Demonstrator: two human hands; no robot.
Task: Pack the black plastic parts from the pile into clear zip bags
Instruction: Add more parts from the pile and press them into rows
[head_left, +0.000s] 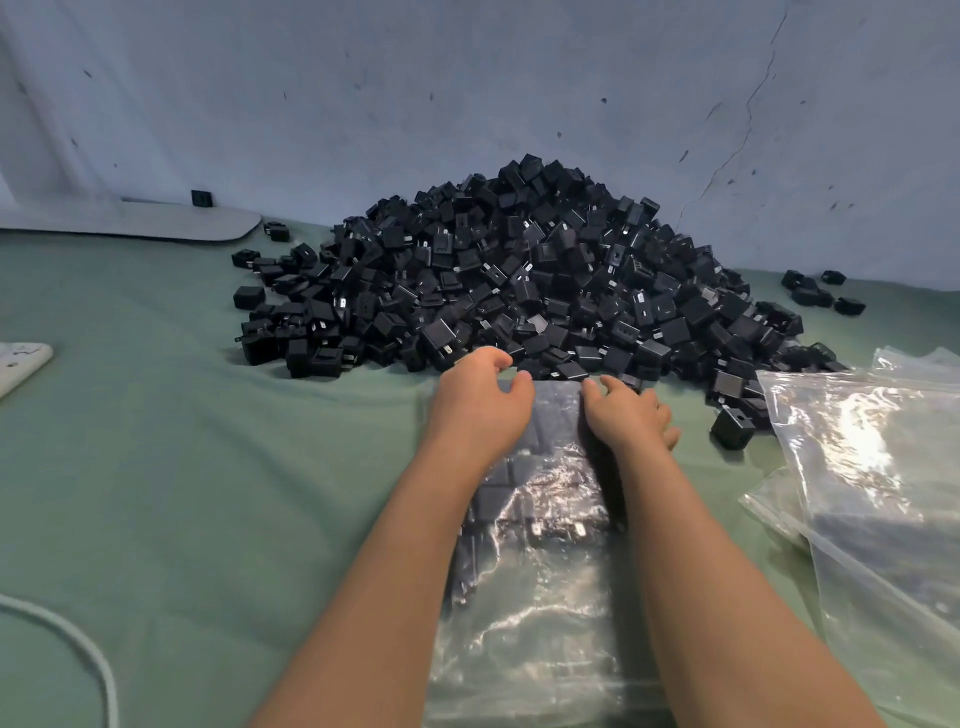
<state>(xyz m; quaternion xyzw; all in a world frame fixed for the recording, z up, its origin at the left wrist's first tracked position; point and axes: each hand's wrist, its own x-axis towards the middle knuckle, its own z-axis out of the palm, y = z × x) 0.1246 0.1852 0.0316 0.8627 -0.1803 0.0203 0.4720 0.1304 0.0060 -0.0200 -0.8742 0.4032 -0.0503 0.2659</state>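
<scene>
A big pile of black plastic parts (524, 275) is heaped against the wall on the green cloth. In front of it lies a clear zip bag (540, 545) with several black parts inside, its mouth toward the pile. My left hand (480, 397) pinches the bag's top edge at the left, thumb and fingers curled on it. My right hand (626, 410) pinches the same edge at the right, its other fingers spread on the cloth. My forearms cover both sides of the bag.
More clear zip bags (872, 467) are stacked at the right. Loose black parts (823, 293) lie at the far right and one (732, 428) beside my right hand. A white power strip (18, 364) and a white cable (78, 649) lie at the left. A grey flat base (156, 221) sits at the back left.
</scene>
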